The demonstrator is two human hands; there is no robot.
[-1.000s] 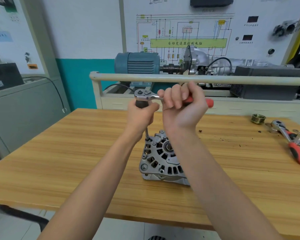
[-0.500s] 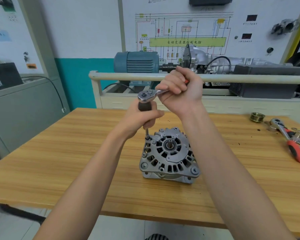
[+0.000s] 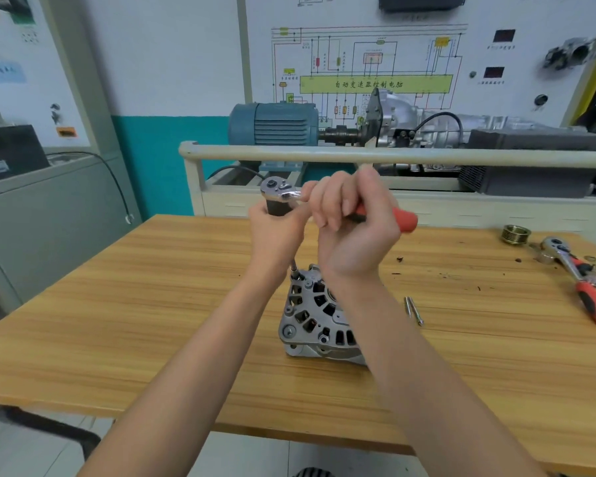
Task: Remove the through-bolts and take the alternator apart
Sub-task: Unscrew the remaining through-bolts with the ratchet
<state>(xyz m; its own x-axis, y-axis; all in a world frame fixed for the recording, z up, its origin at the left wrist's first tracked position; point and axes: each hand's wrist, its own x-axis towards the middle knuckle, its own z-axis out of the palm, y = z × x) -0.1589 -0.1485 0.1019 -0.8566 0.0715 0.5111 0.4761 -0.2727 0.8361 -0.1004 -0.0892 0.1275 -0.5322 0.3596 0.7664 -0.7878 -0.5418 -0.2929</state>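
Alternator (image 3: 310, 315) upright on bench (image 3: 152, 304), left hand (image 3: 272, 232) fingers wrapped round black extension (image 3: 276, 208), right hand (image 3: 355, 232) fingers gripping red-handled ratchet (image 3: 405, 219), two loose bolts (image 3: 413, 309) lying right of alternator

Around the alternator (image 3: 315, 320) the wooden table (image 3: 124, 325) lay bare on the left and near sides, so a hand could come in from either. Above it the way was taken: the ratchet (image 3: 283, 192) stood over the far-left corner on its extension, gripped by the left hand (image 3: 276, 232), with the right hand (image 3: 353, 228) round the red handle, and both forearms crossed the near approach. Just right of the alternator lay two loose bolts (image 3: 413, 309). Farther right, well apart, a brass pulley (image 3: 515, 234) and a second ratchet (image 3: 578, 277) crowded the table's right edge. The far side was closed off by a rail (image 3: 427, 156) and the motor (image 3: 272, 123) behind it.
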